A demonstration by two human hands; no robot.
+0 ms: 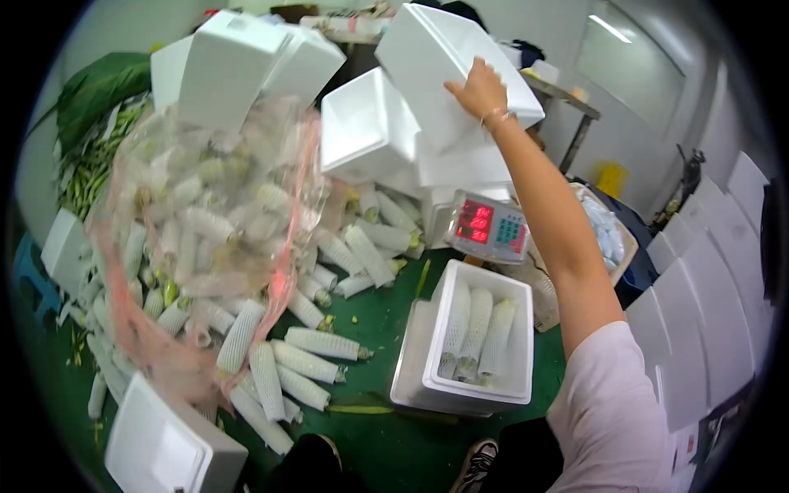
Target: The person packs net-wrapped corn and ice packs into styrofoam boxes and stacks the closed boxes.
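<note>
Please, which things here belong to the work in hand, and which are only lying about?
Probably in the work:
- white box by the right hand
- floor box with net-wrapped pieces
- loose wrapped pieces
- lit scale

Probably lying about:
- blue stool
- green pods
- large leaf

Up on the wearer's head, the camera looks forward and steeply down, catching a shoe right at the bottom edge! The sleeve looms close at lower right, with the right arm reaching away up the frame. Middle of the shot, it's green floor, seen from standing height; up top, farther off, the table and wall. Wide view, bending, dark round the rim!
</note>
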